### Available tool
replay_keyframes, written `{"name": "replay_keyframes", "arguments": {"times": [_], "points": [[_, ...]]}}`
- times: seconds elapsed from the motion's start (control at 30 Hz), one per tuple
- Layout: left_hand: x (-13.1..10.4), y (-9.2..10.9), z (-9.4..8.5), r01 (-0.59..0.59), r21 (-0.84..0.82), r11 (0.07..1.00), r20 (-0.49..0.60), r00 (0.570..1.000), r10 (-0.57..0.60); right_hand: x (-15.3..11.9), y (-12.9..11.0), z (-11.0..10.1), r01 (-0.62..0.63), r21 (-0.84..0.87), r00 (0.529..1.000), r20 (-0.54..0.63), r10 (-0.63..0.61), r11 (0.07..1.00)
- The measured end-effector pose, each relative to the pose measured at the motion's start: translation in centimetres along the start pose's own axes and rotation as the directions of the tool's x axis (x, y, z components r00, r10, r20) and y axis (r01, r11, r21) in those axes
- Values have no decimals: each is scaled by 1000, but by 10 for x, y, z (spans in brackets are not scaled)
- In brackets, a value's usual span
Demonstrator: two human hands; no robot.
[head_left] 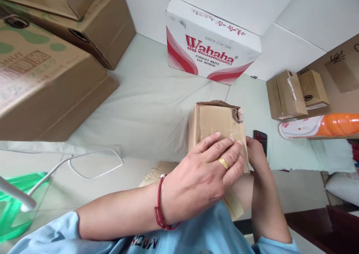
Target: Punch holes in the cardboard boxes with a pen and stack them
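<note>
A small brown cardboard box (217, 120) stands at the edge of the covered surface, with a torn, ragged hole near its far right corner. My left hand (207, 170) lies across the near part of the box, palm down, fingers stretched out over the cardboard. It wears a gold ring, and a red braided cord circles the wrist. My right hand (255, 153) is closed against the box's right side. Its fingertips are hidden, so what they hold, if anything, does not show. Just beyond that hand lies a dark phone (260, 137).
A white and red Wahaha water carton (213, 45) stands against the wall. Large cartons (56, 82) fill the left. Small boxes (287, 93) and an orange-and-white bottle (336, 125) are at right. A white bent rod (95, 153) and green stool (17, 198) are at lower left.
</note>
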State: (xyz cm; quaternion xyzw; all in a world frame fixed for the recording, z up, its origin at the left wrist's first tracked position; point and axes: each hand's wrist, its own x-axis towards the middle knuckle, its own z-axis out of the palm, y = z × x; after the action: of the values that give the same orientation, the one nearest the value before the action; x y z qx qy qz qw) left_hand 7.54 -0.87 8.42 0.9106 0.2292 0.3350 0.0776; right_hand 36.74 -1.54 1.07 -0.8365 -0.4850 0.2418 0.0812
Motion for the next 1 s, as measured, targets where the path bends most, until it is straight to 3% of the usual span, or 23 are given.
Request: {"name": "replay_keyframes", "arguments": {"times": [0.07,0.13,0.2,0.27,0.33,0.4,0.5,0.77,0.87,1.0], "points": [[-3,-1,-2,5,-30,1000,-8,1000,-5,-3,16,9,-81,-45,995,-62,78,996],[-8,-5,-4,0,-88,996,-64,998,-6,-10,35,16,-130,-80,967,-232,108,988],[-18,-14,-5,-16,-156,988,-148,989,-8,-18,57,22,-129,-120,898,-436,65,984],[-31,-27,-5,9,-220,976,-207,977,-55,-25,79,29,-134,-162,843,-537,27,978],[-45,-44,-4,114,-297,948,-172,970,-171,-31,98,35,-170,-169,865,-498,65,971],[-57,-60,-4,229,-386,894,-58,961,-271,-35,112,41,-202,-163,904,-410,120,966],[-62,-76,-9,284,-438,853,69,957,-283,-35,118,44,-229,-156,917,-367,159,961],[-6,-74,-25,181,-330,926,226,968,-109,-30,108,40,-306,-149,892,-390,228,940],[5,-76,-30,188,-305,934,337,938,-79,-33,106,40,-321,-129,884,-396,248,938],[12,-70,-45,283,-227,932,480,865,-146,-33,102,35,-337,-149,893,-362,266,930]]}}
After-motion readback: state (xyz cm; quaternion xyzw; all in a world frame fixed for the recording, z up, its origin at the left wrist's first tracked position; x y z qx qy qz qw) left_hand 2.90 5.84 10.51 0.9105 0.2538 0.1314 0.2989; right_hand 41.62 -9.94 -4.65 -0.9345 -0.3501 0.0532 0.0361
